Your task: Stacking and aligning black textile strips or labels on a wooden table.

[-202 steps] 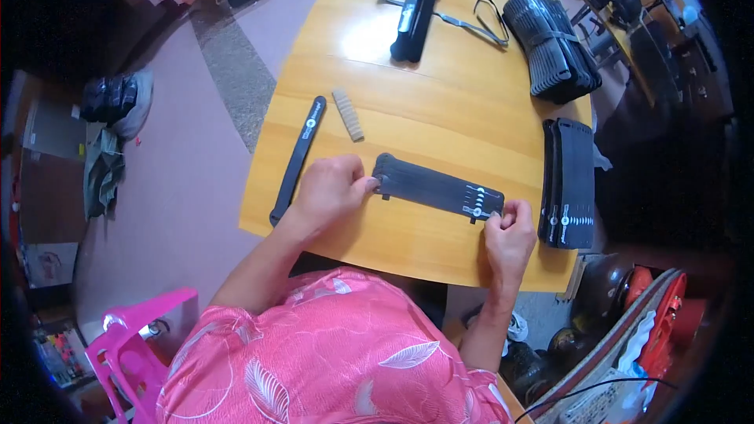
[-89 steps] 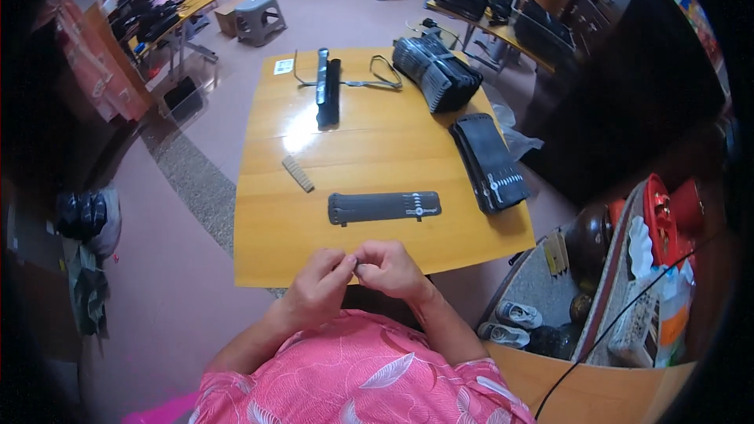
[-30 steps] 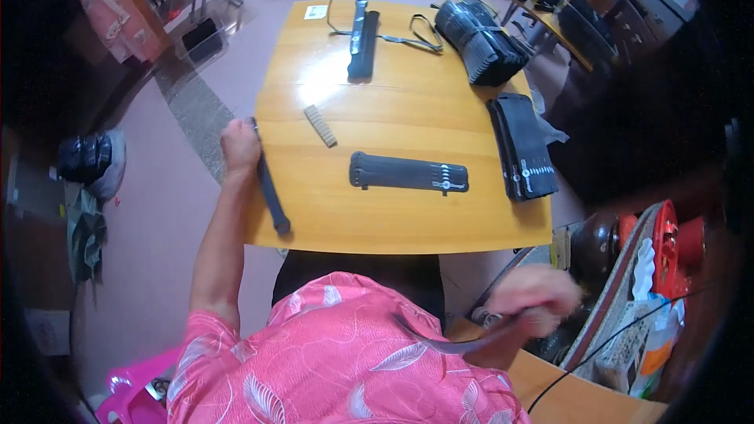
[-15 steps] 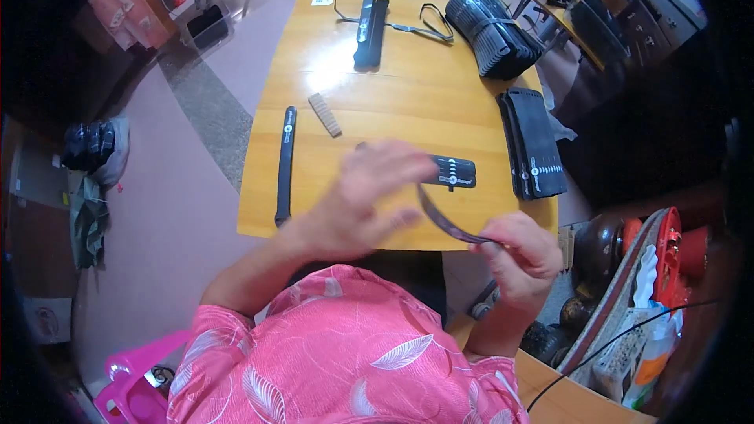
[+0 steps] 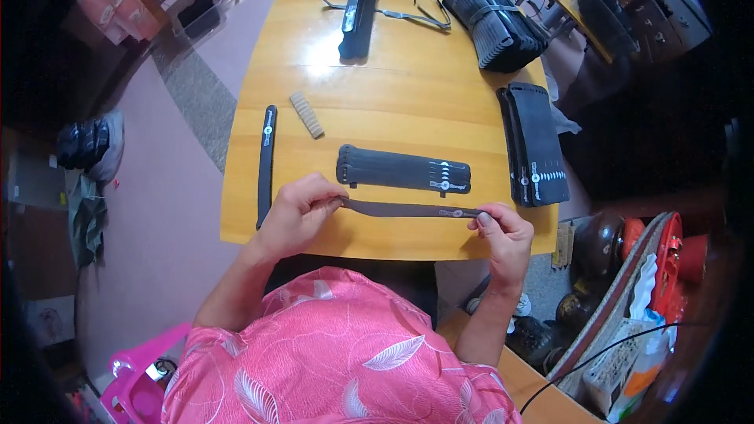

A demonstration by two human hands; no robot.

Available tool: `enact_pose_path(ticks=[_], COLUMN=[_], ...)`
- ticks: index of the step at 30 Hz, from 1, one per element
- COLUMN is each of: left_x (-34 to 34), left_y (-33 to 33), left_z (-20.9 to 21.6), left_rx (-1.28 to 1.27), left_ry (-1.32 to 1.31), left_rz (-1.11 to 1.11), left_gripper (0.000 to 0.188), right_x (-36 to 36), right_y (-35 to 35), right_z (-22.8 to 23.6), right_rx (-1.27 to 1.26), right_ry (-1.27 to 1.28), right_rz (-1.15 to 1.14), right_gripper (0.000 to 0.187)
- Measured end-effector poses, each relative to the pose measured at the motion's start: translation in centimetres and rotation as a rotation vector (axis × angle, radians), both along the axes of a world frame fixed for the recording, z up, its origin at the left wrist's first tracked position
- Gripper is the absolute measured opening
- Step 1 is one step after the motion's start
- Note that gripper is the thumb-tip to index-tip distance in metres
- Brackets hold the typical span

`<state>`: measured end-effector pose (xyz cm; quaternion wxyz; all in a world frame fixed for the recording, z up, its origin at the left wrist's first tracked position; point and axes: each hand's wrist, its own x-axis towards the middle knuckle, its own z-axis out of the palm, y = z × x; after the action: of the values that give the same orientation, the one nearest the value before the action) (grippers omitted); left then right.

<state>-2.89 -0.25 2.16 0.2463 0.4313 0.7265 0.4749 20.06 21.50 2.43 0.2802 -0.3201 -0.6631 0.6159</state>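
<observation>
A long dark strap [image 5: 400,210] with white print near its right end stretches between my two hands over the table's near edge. My left hand [image 5: 302,202] pinches its left end; my right hand [image 5: 506,234] pinches the printed end. Just beyond it lies a flat overlapping row of similar black straps [image 5: 393,169]. To the left a single dark strap [image 5: 267,165] lies lengthwise on the table. Near that one is a small ridged beige strip [image 5: 306,115].
The wooden table [image 5: 259,63] also bears a pile of black straps [image 5: 538,145] at its right edge and a thick tied bundle [image 5: 495,23] behind it. At the back lie a folded dark strap bundle [image 5: 360,20] and a loose grey band [image 5: 416,16]. A pink stool [image 5: 141,377] stands lower left.
My left hand has come down and taken hold of the strap's free end. The strap, curved before, is now drawn out nearly straight, uncovering the row of straps behind.
</observation>
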Motion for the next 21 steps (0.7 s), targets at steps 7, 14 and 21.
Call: enact_pose_path(ticks=[7,14,21], left_x=[-0.3,-0.7,-0.8], left_y=[1.5,2.5,3.0], left_z=[-2.3,-3.8,-3.2], left_rx=[-0.019,-0.165,-0.203], left_ry=[-0.413,-0.222,-0.138], left_rz=[0.352,0.388,0.399], left_gripper=[0.011,0.013,0.013], right_x=[-1.9,-3.3,-3.5], right_y=[1.7,2.7,3.0], right_z=[-0.9,-2.2,-2.5], right_rx=[0.025,0.203,0.169], right_ry=[-0.275,-0.417,-0.457], right_rz=[-0.003,-0.033,-0.061], right_gripper=[0.011,0.017,0.017])
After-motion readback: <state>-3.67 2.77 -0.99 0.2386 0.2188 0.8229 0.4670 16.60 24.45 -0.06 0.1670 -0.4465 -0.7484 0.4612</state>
